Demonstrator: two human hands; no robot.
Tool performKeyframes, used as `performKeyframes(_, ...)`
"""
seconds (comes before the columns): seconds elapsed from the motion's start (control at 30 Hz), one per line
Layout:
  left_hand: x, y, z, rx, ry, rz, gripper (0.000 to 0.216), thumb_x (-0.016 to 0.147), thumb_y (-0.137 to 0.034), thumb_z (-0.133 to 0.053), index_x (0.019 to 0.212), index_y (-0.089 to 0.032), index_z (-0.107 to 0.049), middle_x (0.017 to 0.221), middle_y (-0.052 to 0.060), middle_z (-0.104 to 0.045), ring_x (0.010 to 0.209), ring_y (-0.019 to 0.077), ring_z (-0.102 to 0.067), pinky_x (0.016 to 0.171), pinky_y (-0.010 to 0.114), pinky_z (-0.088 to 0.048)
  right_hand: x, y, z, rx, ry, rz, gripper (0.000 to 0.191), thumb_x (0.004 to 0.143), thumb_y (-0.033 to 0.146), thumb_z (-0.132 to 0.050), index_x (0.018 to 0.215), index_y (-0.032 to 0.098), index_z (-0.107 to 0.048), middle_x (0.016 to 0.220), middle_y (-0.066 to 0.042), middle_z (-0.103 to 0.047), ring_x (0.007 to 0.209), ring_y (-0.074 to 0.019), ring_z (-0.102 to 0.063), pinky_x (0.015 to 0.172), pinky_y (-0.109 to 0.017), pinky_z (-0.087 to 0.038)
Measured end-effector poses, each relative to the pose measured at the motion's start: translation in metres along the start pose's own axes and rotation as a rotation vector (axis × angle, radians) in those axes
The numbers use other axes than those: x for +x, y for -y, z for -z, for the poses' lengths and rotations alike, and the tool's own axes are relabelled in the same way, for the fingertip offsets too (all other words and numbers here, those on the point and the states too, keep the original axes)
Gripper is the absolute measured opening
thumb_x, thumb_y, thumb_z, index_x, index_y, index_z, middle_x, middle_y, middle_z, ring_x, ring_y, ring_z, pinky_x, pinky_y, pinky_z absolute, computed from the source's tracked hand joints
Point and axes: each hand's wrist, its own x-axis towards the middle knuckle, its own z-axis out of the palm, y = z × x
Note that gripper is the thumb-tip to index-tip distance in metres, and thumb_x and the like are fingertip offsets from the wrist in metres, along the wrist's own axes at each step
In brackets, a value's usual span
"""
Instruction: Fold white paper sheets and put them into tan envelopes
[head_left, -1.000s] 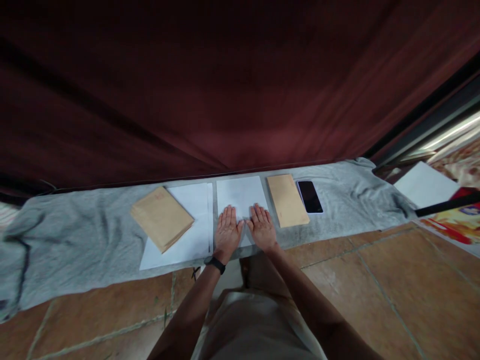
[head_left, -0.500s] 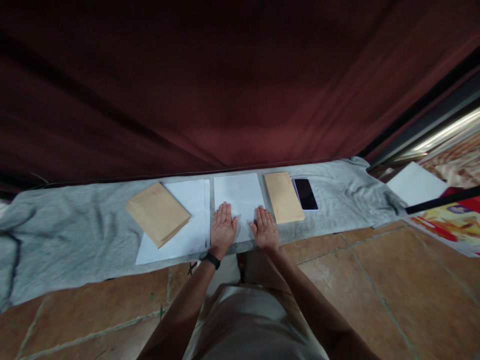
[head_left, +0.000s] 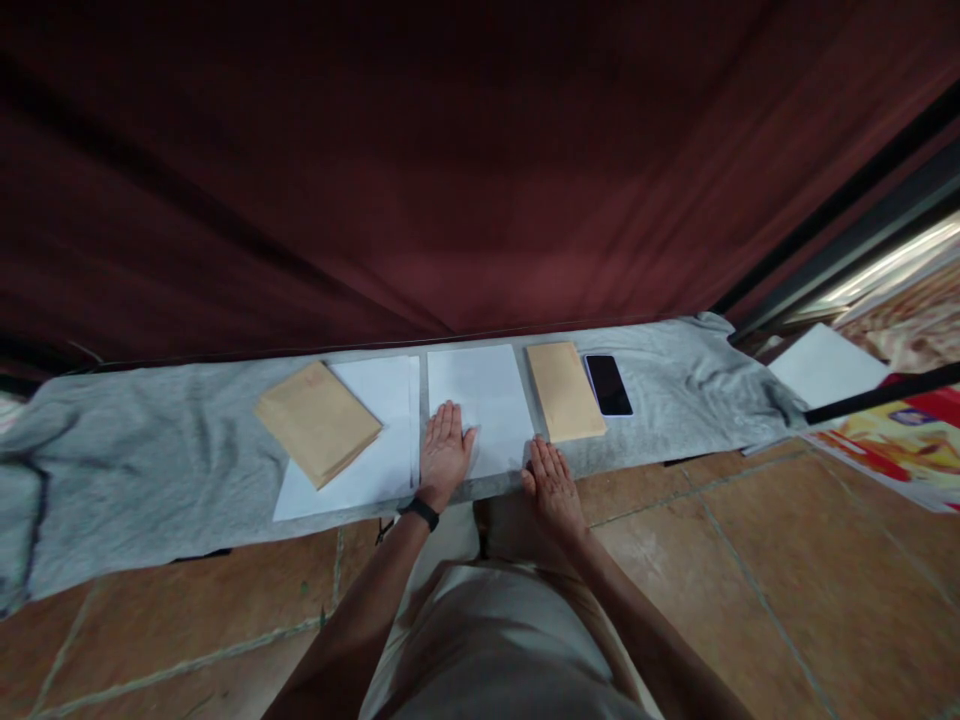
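Note:
A white sheet of paper (head_left: 484, 385) lies flat on the grey cloth in front of me. My left hand (head_left: 446, 450), with a dark band on its wrist, rests flat on the sheet's left part, fingers stretched out. At the sheet's lower right corner is my right hand (head_left: 553, 487), its fingers extended and holding nothing. Just beyond it lies a brown envelope (head_left: 566, 390). To the left, a small stack of brown envelopes (head_left: 319, 420) sits at an angle over more white paper (head_left: 390, 390).
A phone (head_left: 609, 385) lies right of the single envelope. The grey cloth (head_left: 165, 450) covers a long narrow surface against a dark red curtain (head_left: 465, 200). At far right are a white sheet (head_left: 829, 368) and a colourful printed package (head_left: 907, 440). Tiled floor (head_left: 720, 560) lies below.
My right hand has moved off the white sheet, right and toward me, to its lower right corner. My left hand has stayed on the paper.

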Motion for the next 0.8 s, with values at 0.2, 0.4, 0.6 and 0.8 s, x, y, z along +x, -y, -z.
performKeyframes(0.2,-0.009,-0.032,0.005,-0.027,0.003,-0.118,0.059,0.102,-0.031,-0.033,0.157,-0.008,-0.031,0.163,0.018,-0.035,0.154,0.0273,-0.026,0.125,0.050,-0.028,0.039,0.017,-0.001,0.172,0.023,0.020,0.057,0.108,0.037,-0.029,0.159,0.012,-0.030,0.162,-0.017,-0.035,0.152,-0.0272,-0.031,0.120,-0.051,-0.036)
performKeyframes(0.4,-0.047,-0.049,-0.005,-0.069,0.114,-0.334,0.058,0.098,-0.022,-0.042,0.154,-0.011,-0.034,0.154,0.019,-0.048,0.149,0.0260,-0.037,0.124,0.052,-0.029,0.078,0.034,-0.010,0.242,0.136,0.130,0.051,0.109,0.035,-0.028,0.154,0.017,-0.043,0.158,-0.011,-0.044,0.149,-0.0224,-0.037,0.121,-0.047,-0.038)
performKeyframes(0.6,-0.064,-0.039,0.007,-0.023,0.188,-0.341,0.057,0.100,-0.036,-0.046,0.147,-0.004,-0.043,0.149,0.023,-0.053,0.145,0.0285,-0.043,0.123,0.050,-0.031,0.084,0.023,-0.015,0.160,0.194,0.227,0.045,0.108,0.034,-0.036,0.148,0.019,-0.052,0.158,-0.009,-0.045,0.148,-0.0231,-0.038,0.123,-0.047,-0.032)
performKeyframes(0.8,-0.071,-0.031,0.021,0.008,0.180,-0.356,0.064,0.101,-0.042,-0.046,0.156,-0.012,-0.033,0.160,0.015,-0.040,0.152,0.0249,-0.031,0.126,0.048,-0.026,0.085,0.012,-0.018,0.079,0.190,0.198,0.049,0.107,0.037,-0.040,0.153,0.020,-0.045,0.162,-0.010,-0.037,0.150,-0.0259,-0.034,0.123,-0.048,-0.030)
